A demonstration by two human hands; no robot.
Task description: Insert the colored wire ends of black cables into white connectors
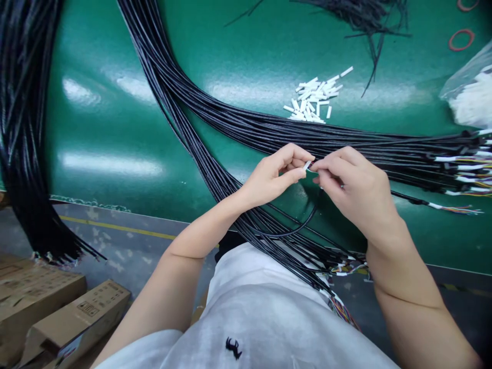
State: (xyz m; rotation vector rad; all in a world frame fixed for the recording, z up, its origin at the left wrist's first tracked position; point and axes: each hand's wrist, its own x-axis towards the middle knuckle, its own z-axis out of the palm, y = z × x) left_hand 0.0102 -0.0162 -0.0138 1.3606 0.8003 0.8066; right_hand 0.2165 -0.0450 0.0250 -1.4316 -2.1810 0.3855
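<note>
My left hand (274,174) pinches a short white sleeve (307,165) between thumb and fingertips. Close against it, my right hand (351,189) is closed with thumb and forefinger on the end of a black cable (312,214), which curves down from the fingers toward my body. Thin wires seem to run between the two hands, but the fingers hide most of them. Behind the hands a bundle of black cables (246,123) lies across the table. A second bundle (203,159) passes under my left forearm, its stripped coloured wire ends near my waist.
White sleeve pieces (319,95) lie in a loose pile on the green table (115,123). At the right is a clear bag (474,97) of white pieces. Black scraps (369,15) lie at the back. More cables (26,128) hang over the left edge above cardboard boxes (80,318).
</note>
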